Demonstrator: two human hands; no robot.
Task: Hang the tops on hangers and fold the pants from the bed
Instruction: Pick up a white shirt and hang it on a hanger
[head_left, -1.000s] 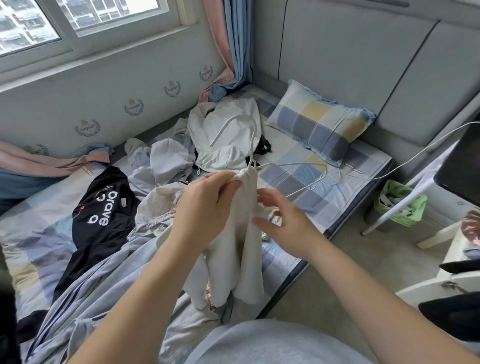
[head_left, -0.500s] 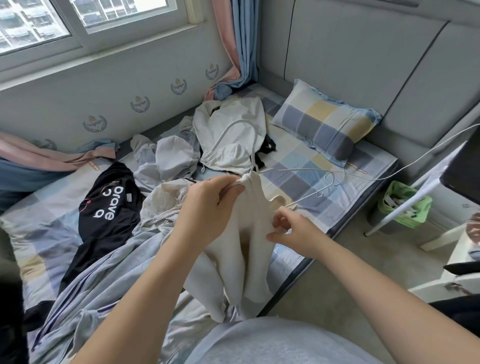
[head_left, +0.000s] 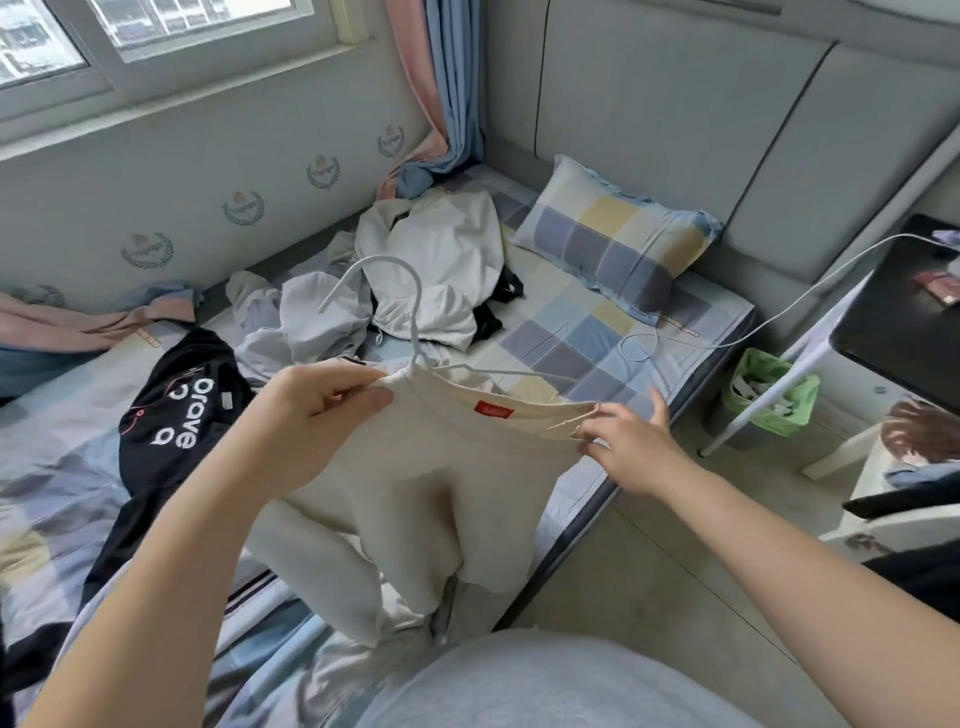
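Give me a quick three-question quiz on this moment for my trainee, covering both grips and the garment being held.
1. True or false: the left grip and the right grip each pinch one end of the top edge of the cream fabric garment.
2. What colour is the small rectangular label sewn at that edge? A red, B blue, C green.
3. Fill in: the hook of the thin white wire hanger rises beside the ___ grip.

Key: 1 true; 2 A; 3 left.
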